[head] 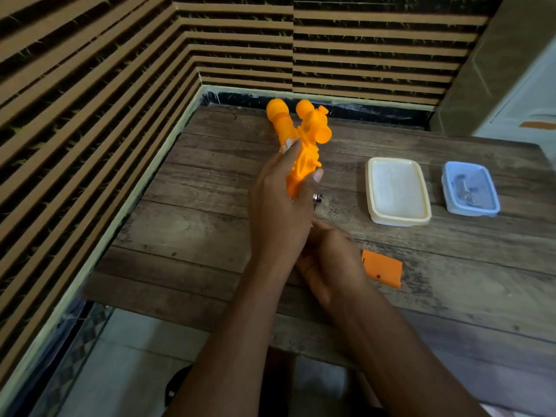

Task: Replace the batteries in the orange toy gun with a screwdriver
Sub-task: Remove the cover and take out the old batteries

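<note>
My left hand (279, 212) grips the orange toy gun (304, 136) around its body and holds it above the wooden table, barrel pointing away towards the wall. My right hand (331, 260) is below and behind the left one, fingers curled at the gun's lower end; what it holds is hidden. A flat orange battery cover (383, 267) lies on the table just right of my right hand. A small shiny metal piece (317, 197) shows beside my left thumb. No screwdriver is visible.
A cream lidded plastic box (397, 191) and a smaller blue lidded box (471, 188) with small parts inside stand on the wooden table (195, 224) at the right. Striped walls close the table's left and far sides. The table's front edge is near my forearms.
</note>
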`<state>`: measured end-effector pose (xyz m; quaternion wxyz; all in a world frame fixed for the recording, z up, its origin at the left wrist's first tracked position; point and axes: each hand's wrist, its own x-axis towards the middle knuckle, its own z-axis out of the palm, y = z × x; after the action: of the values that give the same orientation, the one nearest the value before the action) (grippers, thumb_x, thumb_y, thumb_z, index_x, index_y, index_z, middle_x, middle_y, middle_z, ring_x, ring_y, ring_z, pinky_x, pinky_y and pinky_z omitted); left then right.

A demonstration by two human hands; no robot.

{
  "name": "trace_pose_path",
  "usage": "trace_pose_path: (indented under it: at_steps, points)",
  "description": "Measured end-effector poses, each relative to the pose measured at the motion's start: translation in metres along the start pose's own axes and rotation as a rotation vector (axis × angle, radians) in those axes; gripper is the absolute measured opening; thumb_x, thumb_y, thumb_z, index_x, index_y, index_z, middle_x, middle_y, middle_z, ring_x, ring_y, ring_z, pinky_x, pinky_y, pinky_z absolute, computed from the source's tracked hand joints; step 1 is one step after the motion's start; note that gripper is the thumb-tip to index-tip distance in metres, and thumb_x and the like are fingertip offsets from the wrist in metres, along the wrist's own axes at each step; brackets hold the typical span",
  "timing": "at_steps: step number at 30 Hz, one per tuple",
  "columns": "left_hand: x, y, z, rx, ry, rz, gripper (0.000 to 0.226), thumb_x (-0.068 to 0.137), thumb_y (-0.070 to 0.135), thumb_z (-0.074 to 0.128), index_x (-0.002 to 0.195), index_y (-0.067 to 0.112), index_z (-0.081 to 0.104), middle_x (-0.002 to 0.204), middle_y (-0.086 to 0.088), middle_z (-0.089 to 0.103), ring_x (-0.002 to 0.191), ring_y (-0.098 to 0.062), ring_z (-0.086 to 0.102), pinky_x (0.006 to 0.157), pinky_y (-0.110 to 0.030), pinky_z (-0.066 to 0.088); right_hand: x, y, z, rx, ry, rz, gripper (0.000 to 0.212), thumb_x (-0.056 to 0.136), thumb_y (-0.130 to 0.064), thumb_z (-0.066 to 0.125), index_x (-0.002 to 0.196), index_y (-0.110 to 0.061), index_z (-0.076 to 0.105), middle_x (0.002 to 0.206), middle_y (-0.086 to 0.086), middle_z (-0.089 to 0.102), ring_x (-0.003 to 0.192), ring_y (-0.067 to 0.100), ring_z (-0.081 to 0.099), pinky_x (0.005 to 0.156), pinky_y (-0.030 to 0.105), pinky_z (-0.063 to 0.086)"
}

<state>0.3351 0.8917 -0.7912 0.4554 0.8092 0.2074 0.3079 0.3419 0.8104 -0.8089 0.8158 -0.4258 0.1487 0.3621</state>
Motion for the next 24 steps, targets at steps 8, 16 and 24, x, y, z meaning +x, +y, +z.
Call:
trace_pose_path:
  at_steps: [8,16,24]
  points:
    - [0.001,0.001,-0.001,0.041,-0.012,0.054,0.051,0.099,0.034,0.067,0.147,0.019,0.058,0.155,0.001,0.053,0.144,-0.013,0.048,0.113,-0.042,0.047,-0.009,0.005,0.006,0.036,-0.08,0.019,0.041,0.096,0.005,0.037,0.116,0.002,0.072,0.109,0.022,0.074,0.099,0.031,0.068,0.098,0.047,0.054]
    - [0.001,0.003,-0.007,-0.017,0.039,-0.003,0.052,0.101,0.038,0.065,0.15,0.023,0.054,0.146,0.002,0.061,0.134,-0.011,0.057,0.106,-0.04,0.053,-0.009,0.004,-0.001,-0.312,-0.098,-0.215,0.031,0.095,0.018,0.048,0.113,0.011,0.073,0.103,0.026,0.077,0.096,0.04,0.074,0.089,0.048,0.06]
    - [0.0,0.008,-0.012,-0.126,0.237,-0.134,0.039,0.109,0.029,0.049,0.145,0.013,0.05,0.105,0.02,0.06,0.088,0.017,0.061,0.073,-0.007,0.05,-0.004,-0.012,-0.016,-1.11,0.105,-0.757,0.031,0.086,-0.002,0.071,0.111,-0.018,0.081,0.098,0.0,0.082,0.094,0.017,0.075,0.087,0.033,0.057]
